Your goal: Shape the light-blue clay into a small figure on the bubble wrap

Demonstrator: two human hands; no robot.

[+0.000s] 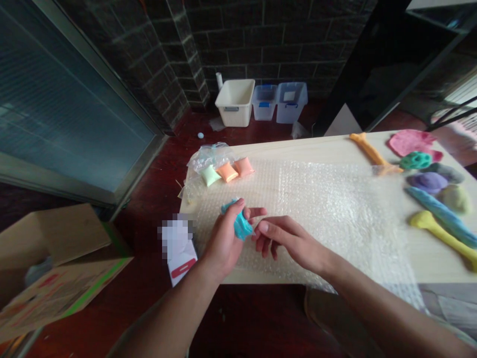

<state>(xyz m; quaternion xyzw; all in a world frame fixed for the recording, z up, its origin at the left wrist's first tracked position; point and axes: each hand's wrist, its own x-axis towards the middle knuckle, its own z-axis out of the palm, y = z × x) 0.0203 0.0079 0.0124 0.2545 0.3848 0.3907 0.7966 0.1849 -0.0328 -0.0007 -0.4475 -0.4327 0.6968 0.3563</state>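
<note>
Bright-blue crinkled plastic packet (243,228) is clamped in the fingers of the left hand (223,243) above clear bubble wrap (335,209); at its three o'clock, the right hand (288,238) curls its fingers, grip unclear.

Dimly lit along the brick wall (298,30), brighter over the table (320,150), with specular glare on the bubble wrap (335,199), deep shadow across the near floor (257,323), wide-angle stretching toward the frame edges, and pixelation over a white package (182,257).
</note>
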